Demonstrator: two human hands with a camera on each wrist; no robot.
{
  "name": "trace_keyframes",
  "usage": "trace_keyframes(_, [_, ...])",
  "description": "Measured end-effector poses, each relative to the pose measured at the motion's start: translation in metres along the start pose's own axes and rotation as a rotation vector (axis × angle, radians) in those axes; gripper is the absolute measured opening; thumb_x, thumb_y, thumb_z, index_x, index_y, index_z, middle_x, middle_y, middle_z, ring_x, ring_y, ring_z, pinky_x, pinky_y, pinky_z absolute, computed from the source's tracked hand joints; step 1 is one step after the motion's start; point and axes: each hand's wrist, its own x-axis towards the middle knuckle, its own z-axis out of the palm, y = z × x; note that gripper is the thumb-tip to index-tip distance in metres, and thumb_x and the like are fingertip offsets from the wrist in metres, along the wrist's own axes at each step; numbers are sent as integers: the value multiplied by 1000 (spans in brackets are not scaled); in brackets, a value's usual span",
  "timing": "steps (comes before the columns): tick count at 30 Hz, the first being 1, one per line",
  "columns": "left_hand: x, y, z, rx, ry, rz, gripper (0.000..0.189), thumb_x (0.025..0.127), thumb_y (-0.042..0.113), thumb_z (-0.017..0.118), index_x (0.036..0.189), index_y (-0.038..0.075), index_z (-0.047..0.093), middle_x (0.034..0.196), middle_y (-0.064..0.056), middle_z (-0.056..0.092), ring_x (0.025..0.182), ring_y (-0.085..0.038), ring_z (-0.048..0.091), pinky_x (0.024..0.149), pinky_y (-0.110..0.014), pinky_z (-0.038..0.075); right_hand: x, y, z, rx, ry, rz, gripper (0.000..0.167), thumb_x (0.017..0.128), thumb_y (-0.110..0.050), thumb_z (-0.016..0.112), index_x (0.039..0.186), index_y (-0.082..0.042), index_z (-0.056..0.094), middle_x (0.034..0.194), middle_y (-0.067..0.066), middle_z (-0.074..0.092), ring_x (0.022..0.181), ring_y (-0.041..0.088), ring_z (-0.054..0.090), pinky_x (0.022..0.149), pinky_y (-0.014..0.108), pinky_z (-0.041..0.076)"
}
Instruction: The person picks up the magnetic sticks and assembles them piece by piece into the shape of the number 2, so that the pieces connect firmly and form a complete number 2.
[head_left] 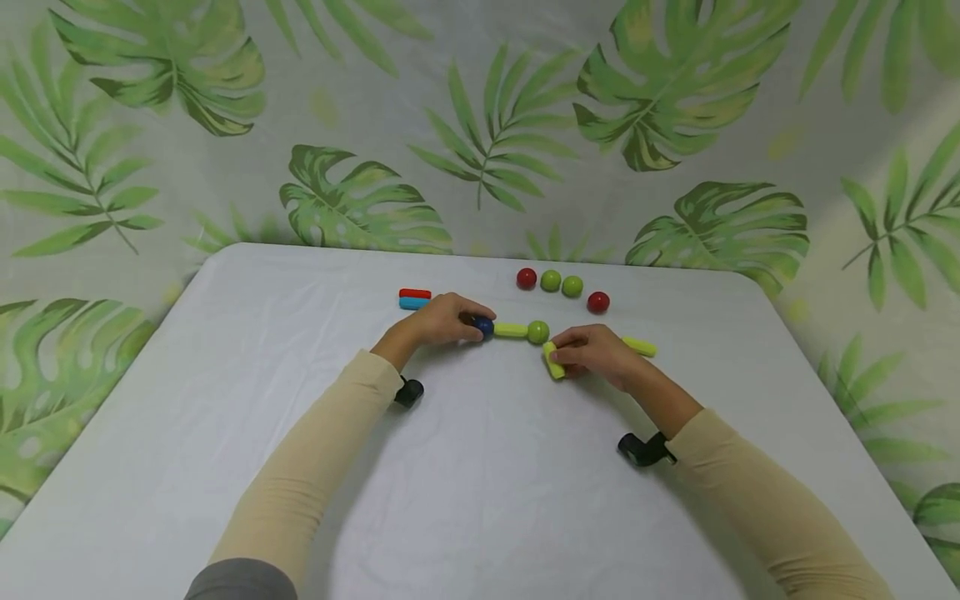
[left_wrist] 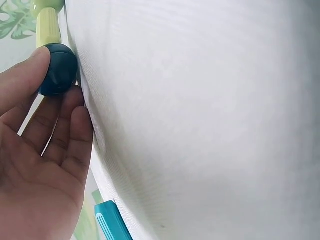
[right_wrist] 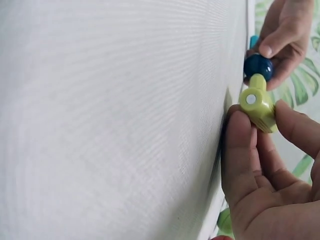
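The right hand [head_left: 596, 354] pinches a loose yellow stick [head_left: 554, 361] between thumb and fingers, just beside the green ball [head_left: 537, 332] that ends a short chain [head_left: 511, 331]; the left hand [head_left: 447, 319] has thumb and fingers closed on the blue ball [head_left: 486, 327] at its other end, all toward the far edge of the tabletop [head_left: 480, 483]. The step looks like lengthening the chain, so the next move likely calls for turning the stick's end onto the green ball

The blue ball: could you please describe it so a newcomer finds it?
On the white table, find the person's left hand. It pinches the ball touching a lime stick; unlike the red balls and green balls, this one is dark blue.
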Motion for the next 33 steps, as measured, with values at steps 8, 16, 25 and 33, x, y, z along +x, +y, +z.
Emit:
trace_keyframes(8, [1, 0, 0, 3, -5, 10, 42, 93, 19, 69, 134, 24, 64, 135, -6, 63, 112, -21, 55, 95, -33, 50, 7, -3, 1, 54, 3, 62, 37, 95, -22, 67, 124, -1, 60, 108, 5, 63, 79, 8, 65, 78, 22, 59])
trace_keyframes(16, [1, 2, 0, -12, -12, 15, 42, 92, 19, 70, 134, 24, 64, 135, -5, 63, 112, -20, 55, 93, -32, 49, 11, -5, 4, 103, -9, 74, 34, 95, -23, 67, 120, 0, 59, 101, 3, 62, 79, 9, 65, 77, 22, 59])
trace_keyframes(25, [1, 3, -1, -18, -14, 10, 42, 92, 18, 69, 134, 24, 64, 134, -6, 63, 111, -20, 55, 89, -29, 48, 12, -8, 6, 158, -11, 82, 32, 96, -21, 65, 120, -1, 56, 99, 0, 61, 80, 8, 64, 76, 21, 59])
trace_keyframes(33, [0, 1, -4, 17, -28, 13, 43, 93, 18, 69, 136, 22, 62, 136, -6, 62, 114, -21, 56, 95, -32, 50, 15, -8, 8, 204, -34, 66, 34, 96, -19, 65, 121, 1, 53, 99, 0, 62, 80, 8, 65, 77, 22, 59])
